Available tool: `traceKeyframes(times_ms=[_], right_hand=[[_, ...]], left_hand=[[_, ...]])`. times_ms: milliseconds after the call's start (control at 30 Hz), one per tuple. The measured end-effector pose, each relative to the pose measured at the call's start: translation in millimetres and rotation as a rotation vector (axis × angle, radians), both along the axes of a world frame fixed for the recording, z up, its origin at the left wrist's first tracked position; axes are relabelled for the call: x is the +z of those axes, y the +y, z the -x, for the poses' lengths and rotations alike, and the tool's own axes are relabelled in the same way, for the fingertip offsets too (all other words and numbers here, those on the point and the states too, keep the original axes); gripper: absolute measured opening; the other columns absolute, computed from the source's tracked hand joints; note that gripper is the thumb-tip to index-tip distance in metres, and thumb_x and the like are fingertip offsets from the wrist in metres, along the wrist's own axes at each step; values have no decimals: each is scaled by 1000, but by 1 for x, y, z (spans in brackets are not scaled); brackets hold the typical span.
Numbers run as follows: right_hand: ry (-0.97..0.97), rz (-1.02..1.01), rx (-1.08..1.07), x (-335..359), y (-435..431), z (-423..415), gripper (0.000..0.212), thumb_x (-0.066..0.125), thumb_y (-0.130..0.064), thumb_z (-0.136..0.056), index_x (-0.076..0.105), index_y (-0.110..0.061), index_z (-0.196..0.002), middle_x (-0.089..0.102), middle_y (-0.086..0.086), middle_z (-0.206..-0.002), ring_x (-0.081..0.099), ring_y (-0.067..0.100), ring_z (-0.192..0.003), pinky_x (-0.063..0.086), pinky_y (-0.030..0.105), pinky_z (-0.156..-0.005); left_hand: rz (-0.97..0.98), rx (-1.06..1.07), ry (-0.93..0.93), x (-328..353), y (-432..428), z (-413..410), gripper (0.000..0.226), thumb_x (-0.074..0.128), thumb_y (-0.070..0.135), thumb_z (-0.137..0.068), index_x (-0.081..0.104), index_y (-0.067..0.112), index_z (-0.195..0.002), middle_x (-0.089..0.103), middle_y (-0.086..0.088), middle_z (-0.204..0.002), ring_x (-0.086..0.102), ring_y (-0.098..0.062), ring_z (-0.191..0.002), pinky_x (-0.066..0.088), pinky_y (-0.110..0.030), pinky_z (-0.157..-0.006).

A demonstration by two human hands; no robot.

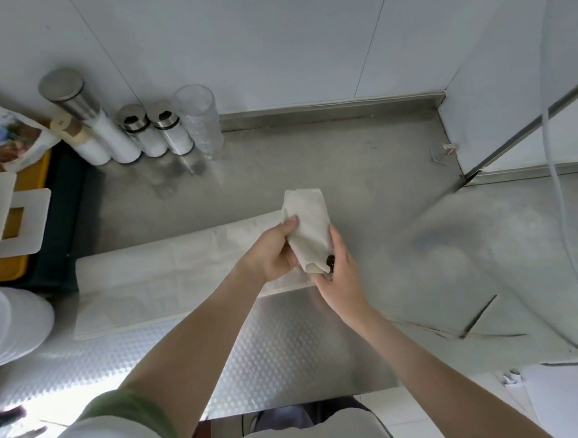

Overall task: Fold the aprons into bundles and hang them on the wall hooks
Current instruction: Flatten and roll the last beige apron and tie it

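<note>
At frame centre, the left hand [272, 253] and right hand [341, 278] curl their fingers round a rolled apron bundle [306, 226]. Upper left, steel-lidded shakers [170, 133] hold white powder.

Centre: off-white rolled cloth apron bundle [306, 228], matt, woven, creased. Under it, grey stainless steel worktop [345, 168]: brushed, dull, scuffed. 6 o'clock: dimple-embossed steel sheet [272, 348], glossy. 10 o'clock: cylindrical shakers [155, 130], brushed metal caps, clear bodies. 9 o'clock: yellow plastic crate [15, 271], smooth.
</note>
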State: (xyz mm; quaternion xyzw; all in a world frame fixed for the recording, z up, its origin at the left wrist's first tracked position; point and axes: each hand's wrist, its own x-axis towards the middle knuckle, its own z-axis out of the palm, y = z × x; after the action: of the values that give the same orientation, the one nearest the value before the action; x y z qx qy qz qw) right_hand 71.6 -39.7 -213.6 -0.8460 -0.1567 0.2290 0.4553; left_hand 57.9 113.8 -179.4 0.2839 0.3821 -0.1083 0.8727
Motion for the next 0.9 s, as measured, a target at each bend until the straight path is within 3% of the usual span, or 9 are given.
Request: traceKeyframes(times_ms=[133, 233, 300, 467, 600, 667, 767, 800, 900], right_hand=[[-65, 28, 3, 9, 4, -5, 85, 51, -47, -79, 13, -29, -152, 30, -3, -153, 33, 13, -137, 37, 33, -108], [-111, 108, 102, 3, 1, -11, 85, 55, -13, -83, 11, -33, -153, 22, -2, -157, 28, 16, -141, 37, 32, -108], [-186, 190, 194, -3, -2, -15, 89, 52, 4, -85, 6, -32, -152, 16, -2, -159, 22, 17, -144, 32, 31, -112], [-429, 374, 407, -15, -4, -19, 85, 45, 9, -88, -2, -21, -152, -11, -10, -156, -10, 5, -144, -2, 18, -115], [-434, 437, 472, -25, 2, -19, 86, 41, 11, -89, -6, -23, -152, -25, -15, -150, -22, 0, -140, -8, 13, -109], [-464, 490, 478, -27, 6, -19, 86, 49, 10, -87, 1, -18, -153, -17, -10, -155, -13, 5, -143, -6, 16, -112], [-515, 564, 506, -36, 10, -20, 92, 77, 3, -63, 36, -8, -145, 38, 5, -151, 37, 20, -138, 9, 27, -120], [-522, 581, 513, -36, 11, -21, 93, 78, 2, -60, 38, -7, -143, 43, 6, -148, 43, 22, -135, 7, 28, -118], [-511, 570, 616, -27, 8, -25, 85, 56, -3, -82, 10, -11, -153, 5, -2, -160, 9, 15, -148, -12, 21, -116]], left_hand=[[25, 10, -84, -6, -5, 4, 38, 40, 1, -99, 46, 4, -136, 65, -19, -117, 67, -30, -99, 58, -43, -77], [-17, 13, -102, -11, -7, 5, 48, 37, -12, -91, 49, 7, -133, 65, -18, -116, 68, -30, -98, 59, -41, -76], [-58, 7, -102, -14, -5, 3, 49, 42, -9, -89, 50, 7, -134, 63, -18, -123, 65, -30, -104, 56, -40, -83], [-174, 118, 15, -30, 9, -10, 39, 58, 24, -95, 55, 3, -128, 64, -15, -125, 65, -26, -108, 55, -35, -84], [-317, 112, 108, -41, 18, -21, 18, 52, 23, -100, 61, 10, -107, 69, -9, -107, 65, -23, -95, 54, -32, -76], [-362, 102, 135, -43, 19, -24, 15, 50, 23, -101, 60, 13, -96, 68, -4, -95, 65, -18, -86, 53, -30, -73], [-440, 92, 181, -48, 22, -27, 15, 51, 21, -100, 61, 13, -92, 67, -7, -97, 64, -20, -88, 53, -34, -84], [-452, 96, 197, -50, 23, -28, 13, 53, 20, -98, 61, 12, -91, 68, -8, -98, 64, -22, -88, 52, -35, -86], [-542, 95, 239, -52, 27, -29, 12, 63, 22, -90, 61, 11, -85, 67, -10, -91, 63, -24, -82, 51, -33, -78]])
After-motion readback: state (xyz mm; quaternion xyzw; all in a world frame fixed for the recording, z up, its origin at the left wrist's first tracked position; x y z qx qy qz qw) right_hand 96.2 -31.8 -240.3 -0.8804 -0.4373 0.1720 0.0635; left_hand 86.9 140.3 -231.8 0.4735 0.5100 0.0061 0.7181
